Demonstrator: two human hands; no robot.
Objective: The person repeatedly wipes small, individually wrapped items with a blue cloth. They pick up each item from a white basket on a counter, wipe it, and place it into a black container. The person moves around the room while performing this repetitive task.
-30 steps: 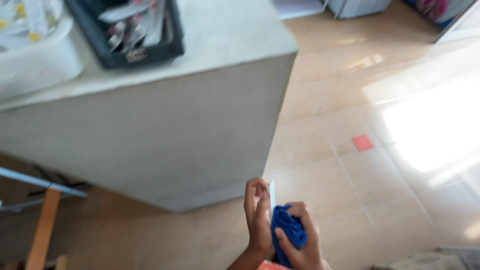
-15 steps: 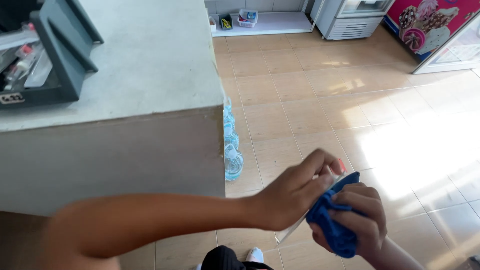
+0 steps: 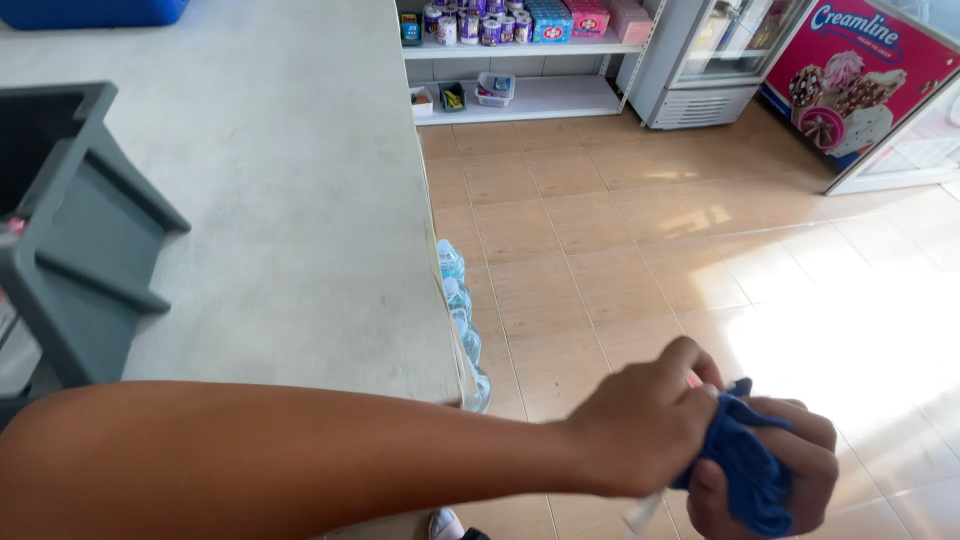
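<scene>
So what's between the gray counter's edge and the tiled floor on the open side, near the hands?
In the head view, a row of clear water bottles stands on the tiled floor against the side of the gray counter.

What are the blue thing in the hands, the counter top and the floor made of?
Blue cloth: soft woven or microfibre fabric, matte; it bunches in folds. Counter top: likely concrete or stone-look laminate, pale grey, mottled, matte. Floor: glazed ceramic tile, tan, with grout lines and sun glare.

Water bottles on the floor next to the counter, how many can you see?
3 bottles: nearest the shelves, the middle one, and one closest to the hands. More may be hidden behind the counter edge.
</scene>
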